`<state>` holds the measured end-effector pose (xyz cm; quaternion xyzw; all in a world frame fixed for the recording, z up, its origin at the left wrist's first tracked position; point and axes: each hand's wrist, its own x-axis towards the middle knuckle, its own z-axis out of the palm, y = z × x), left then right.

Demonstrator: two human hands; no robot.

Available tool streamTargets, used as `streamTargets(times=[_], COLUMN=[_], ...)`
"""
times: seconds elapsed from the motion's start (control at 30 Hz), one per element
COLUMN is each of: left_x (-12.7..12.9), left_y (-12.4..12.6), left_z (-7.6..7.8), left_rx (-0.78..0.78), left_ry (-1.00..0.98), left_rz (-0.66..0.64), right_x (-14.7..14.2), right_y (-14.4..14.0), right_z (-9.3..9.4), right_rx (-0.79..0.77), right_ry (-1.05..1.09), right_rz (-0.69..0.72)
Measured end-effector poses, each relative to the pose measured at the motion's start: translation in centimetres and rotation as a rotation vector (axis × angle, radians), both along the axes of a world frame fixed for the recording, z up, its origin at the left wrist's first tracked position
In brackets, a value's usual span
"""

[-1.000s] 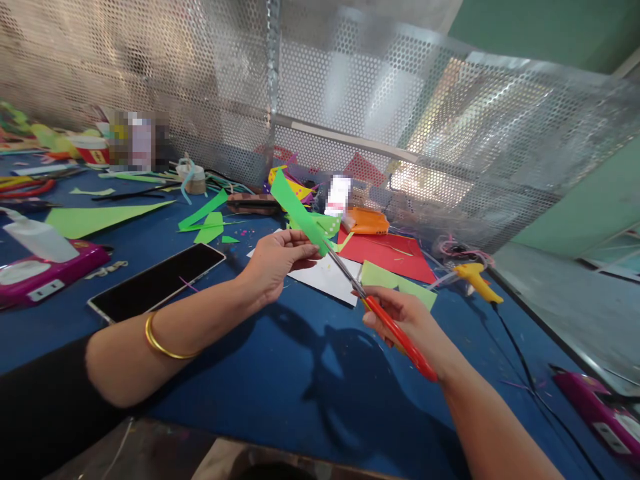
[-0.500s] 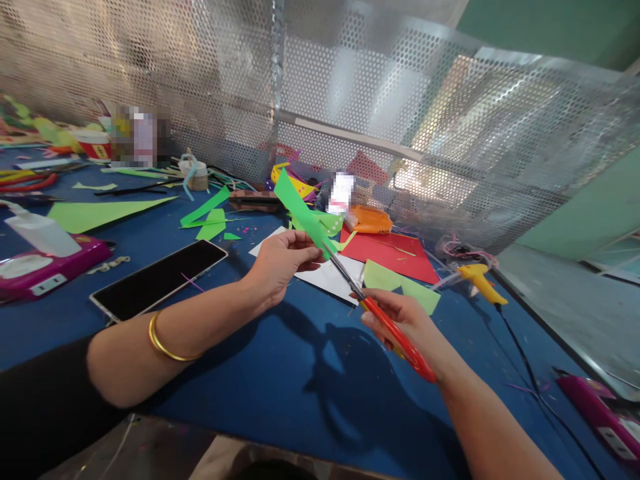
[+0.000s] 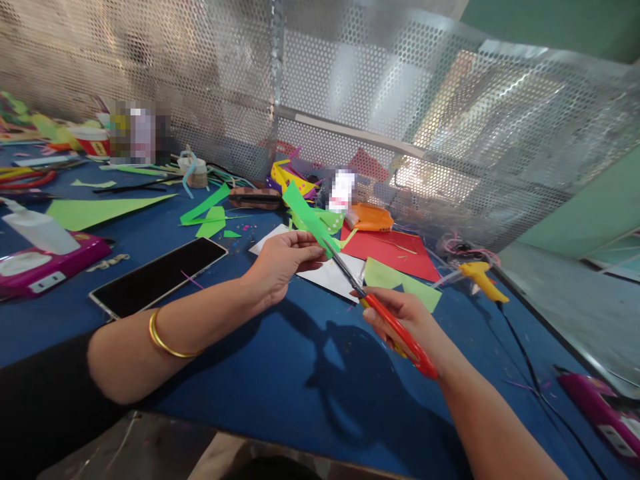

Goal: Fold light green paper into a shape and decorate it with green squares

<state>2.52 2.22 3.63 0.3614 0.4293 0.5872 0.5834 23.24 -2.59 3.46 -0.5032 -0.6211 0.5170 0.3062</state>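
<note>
My left hand (image 3: 287, 263) pinches a bright green paper strip (image 3: 306, 213) between thumb and fingers, and the strip slants up and away to the left. In my right hand (image 3: 395, 313) is a pair of scissors (image 3: 395, 327) with red and yellow handles. The scissor blades meet the near end of the strip, close to my left fingertips. Below the hands lie a white sheet (image 3: 333, 277) and a pale green paper piece (image 3: 400, 283) with a notched edge. Whether the blades are fully closed is hard to make out.
A phone (image 3: 160, 277) lies left of my hands. Purple power strips (image 3: 60, 273) sit at both sides, one with a white bottle (image 3: 37, 227). A yellow glue gun (image 3: 483, 280) with a black cord lies right. Red paper (image 3: 395, 253) and green scraps (image 3: 213, 223) lie behind. Perforated metal (image 3: 350, 87) stands at the back.
The green strip's far end has dipped lower and slightly to the right. Both hands keep nearly the same place, still holding the strip and the scissors.
</note>
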Motion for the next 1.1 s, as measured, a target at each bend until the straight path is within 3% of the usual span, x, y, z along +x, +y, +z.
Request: streamTargets(times=[0.37, 0.63, 1.1], left_x=[0.18, 0.21, 0.34], left_y=[-0.24, -0.29, -0.54], left_z=[0.32, 0.48, 0.67], left_rx=[-0.031, -0.032, -0.059], left_ry=[0.028, 0.018, 0.022], left_rz=[-0.039, -0.030, -0.043], right_x=[0.16, 0.45, 0.21], right_y=[0.05, 0.06, -0.10], right_z=[0.15, 0.11, 0.09], right_rx=[0.031, 0.129, 0.059], right_ry=[-0.043, -0.042, -0.017], right_rz=[0.012, 0.100, 0.076])
